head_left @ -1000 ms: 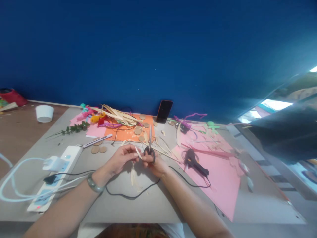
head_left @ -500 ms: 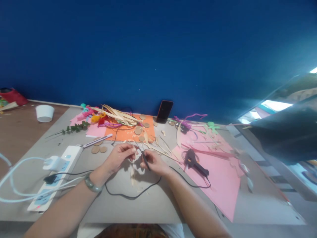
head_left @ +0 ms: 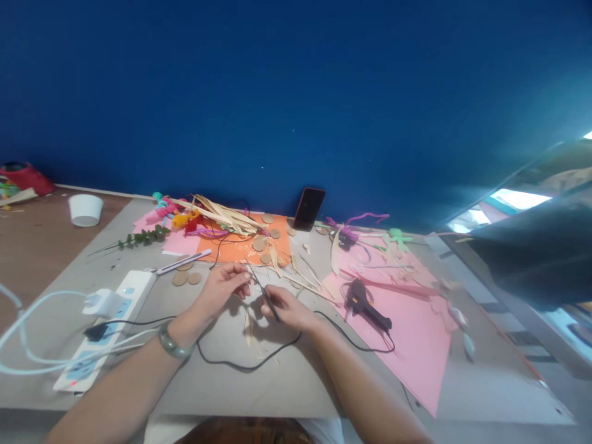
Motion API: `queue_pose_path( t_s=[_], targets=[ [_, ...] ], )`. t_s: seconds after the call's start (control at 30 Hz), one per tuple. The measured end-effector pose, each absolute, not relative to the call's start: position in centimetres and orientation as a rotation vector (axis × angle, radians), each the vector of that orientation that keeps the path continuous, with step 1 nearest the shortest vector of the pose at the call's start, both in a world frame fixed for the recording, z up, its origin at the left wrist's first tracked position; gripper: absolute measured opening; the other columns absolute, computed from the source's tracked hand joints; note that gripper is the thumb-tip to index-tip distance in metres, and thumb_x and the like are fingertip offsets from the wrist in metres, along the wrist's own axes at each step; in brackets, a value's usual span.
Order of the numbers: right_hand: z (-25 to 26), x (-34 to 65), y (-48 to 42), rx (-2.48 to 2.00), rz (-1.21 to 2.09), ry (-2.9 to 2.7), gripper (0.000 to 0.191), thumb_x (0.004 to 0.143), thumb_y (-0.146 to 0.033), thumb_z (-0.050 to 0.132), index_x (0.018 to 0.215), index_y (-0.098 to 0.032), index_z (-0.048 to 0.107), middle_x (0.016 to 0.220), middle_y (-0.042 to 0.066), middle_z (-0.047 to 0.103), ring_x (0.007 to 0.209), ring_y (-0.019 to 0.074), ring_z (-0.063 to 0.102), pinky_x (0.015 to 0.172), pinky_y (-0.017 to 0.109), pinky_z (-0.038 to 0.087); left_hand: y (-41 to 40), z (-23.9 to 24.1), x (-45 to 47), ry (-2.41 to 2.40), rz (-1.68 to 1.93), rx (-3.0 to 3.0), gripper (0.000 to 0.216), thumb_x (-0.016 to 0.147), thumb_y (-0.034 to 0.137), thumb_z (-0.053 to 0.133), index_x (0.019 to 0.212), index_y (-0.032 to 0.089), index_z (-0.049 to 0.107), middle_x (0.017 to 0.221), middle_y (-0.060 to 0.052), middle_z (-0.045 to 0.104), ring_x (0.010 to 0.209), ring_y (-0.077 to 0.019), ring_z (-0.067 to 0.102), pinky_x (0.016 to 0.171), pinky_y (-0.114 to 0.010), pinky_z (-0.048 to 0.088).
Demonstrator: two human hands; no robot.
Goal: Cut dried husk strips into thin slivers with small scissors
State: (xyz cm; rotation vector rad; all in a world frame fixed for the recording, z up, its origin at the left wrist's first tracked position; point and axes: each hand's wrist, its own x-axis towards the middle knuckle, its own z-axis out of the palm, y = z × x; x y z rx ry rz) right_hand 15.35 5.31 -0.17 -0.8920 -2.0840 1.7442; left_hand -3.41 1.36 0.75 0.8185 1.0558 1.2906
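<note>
My left hand (head_left: 230, 285) is closed in a pinch over the middle of the table, holding a small pale piece of dried husk whose details are mostly hidden by the fingers. Closed round a pair of dark-handled scissors (head_left: 271, 303), my right hand (head_left: 290, 309) sits just to the right. The blades point up and left, reaching the fingertips of my left hand. Beneath the hands, a husk scrap (head_left: 248, 328) lies on the grey tabletop (head_left: 222, 391). Long strips of dried husk (head_left: 224, 214) are piled on an orange sheet (head_left: 234, 251) behind.
A black glue gun (head_left: 367, 305) rests on pink paper (head_left: 416, 351) at right; its cord loops below my hands. A white power strip (head_left: 127, 287) with cables lies left. A phone (head_left: 309, 209) leans on the blue wall. Wooden discs (head_left: 180, 279), a leafy sprig (head_left: 145, 237) and a white cup (head_left: 86, 209) are leftward.
The scissor blades, spread apart before, now look closer together at the left fingertips. The pale piece shows less between my left fingers. Both hands stay nearly in place.
</note>
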Motion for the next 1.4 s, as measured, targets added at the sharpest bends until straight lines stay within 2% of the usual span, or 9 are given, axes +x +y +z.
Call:
queue_pose_path(
  t_s=[0.3,0.73,0.97,1.4],
  targets=[
    [-0.51,15.16,5.28,-0.892,1.78,-2.051,0.025,0.075,-0.036,0.06,0.068,-0.018,0.043,0.062,-0.005,0.04,0.059,0.0099,0.036,0.055,0.023,0.028,1.35,0.6,-3.39,1.078,1.3,0.846,0.017,0.071,0.029,0.069,0.072,0.015,0.059,0.052,0.001,0.062,0.046,-0.0095,0.056,0.048,-0.02,0.045],
    [-0.74,15.03,5.26,-0.896,1.814,-1.992,0.037,0.071,-0.048,0.064,0.065,-0.018,0.043,0.06,-0.005,0.041,0.057,0.0092,0.036,0.053,0.022,0.029,1.34,0.73,-3.4,1.113,1.306,0.844,0.018,0.07,0.029,0.069,0.07,0.014,0.06,0.052,0.001,0.061,0.047,-0.0093,0.055,0.049,-0.02,0.045],
    [-0.75,15.04,5.23,-0.912,1.809,-2.003,0.032,0.074,-0.043,0.062,0.066,-0.018,0.045,0.06,-0.004,0.046,0.056,0.0096,0.039,0.054,0.022,0.032,1.29,0.95,-3.31,1.128,1.304,0.845,0.02,0.07,0.031,0.07,0.069,0.014,0.06,0.051,0.001,0.061,0.046,-0.009,0.054,0.047,-0.019,0.043],
    [-0.04,14.92,5.01,-0.888,1.706,-2.085,0.041,0.076,-0.054,0.057,0.067,-0.018,0.04,0.063,-0.005,0.036,0.059,0.0099,0.033,0.054,0.023,0.027,1.4,0.52,-3.34,1.107,1.311,0.844,0.019,0.071,0.031,0.069,0.069,0.015,0.059,0.051,0.001,0.059,0.045,-0.0084,0.053,0.045,-0.018,0.04]
  ],
)
